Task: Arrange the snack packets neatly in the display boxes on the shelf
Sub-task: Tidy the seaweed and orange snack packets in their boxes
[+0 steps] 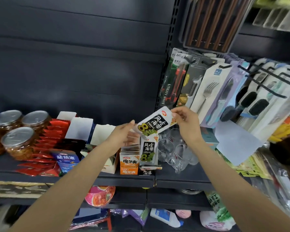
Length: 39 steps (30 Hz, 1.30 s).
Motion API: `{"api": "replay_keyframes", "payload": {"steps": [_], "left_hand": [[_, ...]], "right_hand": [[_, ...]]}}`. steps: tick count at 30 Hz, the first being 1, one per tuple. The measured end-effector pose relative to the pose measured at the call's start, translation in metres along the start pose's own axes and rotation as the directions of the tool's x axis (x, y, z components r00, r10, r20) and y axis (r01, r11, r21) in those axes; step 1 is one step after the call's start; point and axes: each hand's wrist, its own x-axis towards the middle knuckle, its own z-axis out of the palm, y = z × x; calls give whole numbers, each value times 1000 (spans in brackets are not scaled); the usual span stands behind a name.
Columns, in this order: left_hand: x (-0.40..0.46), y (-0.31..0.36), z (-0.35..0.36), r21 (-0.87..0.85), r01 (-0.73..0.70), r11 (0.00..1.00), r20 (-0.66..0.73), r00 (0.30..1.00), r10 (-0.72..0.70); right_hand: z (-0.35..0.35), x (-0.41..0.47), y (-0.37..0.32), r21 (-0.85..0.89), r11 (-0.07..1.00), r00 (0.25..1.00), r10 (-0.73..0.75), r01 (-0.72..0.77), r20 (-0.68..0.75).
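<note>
A white and black seaweed snack packet [155, 123] hangs tilted in the air above the shelf. My right hand [187, 122] pinches its upper right corner. My left hand [124, 133] reaches up from the left, fingers fairly straight, fingertips at the packet's lower left edge. Below stands the black display box [147, 171] with more of the same packets [148, 150] upright in it. An orange display box [128, 170] with orange packets [130, 158] stands just to its left.
Red packets [45, 143] fill a box at the left, next to a blue packet [66, 159] and jars [17, 141]. Clear plastic cups [176, 148] stand right of the black box. Hanging cutlery and knife cards [208, 91] crowd the right. The shelf edge [124, 180] runs below.
</note>
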Motion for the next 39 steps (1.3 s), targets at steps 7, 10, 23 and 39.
{"api": "replay_keyframes", "payload": {"steps": [7,10,23,39], "left_hand": [[1,5,-6,-273,97,957,-18,994,-106],[-2,8,-7,-391,-8,920,-61,998,-17],[-22,9,-14,234,-414,880,-33,901,433],[-18,-4,-22,-135,-154,979,41,986,161]], "right_hand": [[0,-11,4,-24,993,990,-115,117,79],[4,-13,14,-111,991,997,-70,73,30],[7,-22,29,391,871,951,231,-297,206],[0,-17,34,96,994,993,32,-44,117]]}}
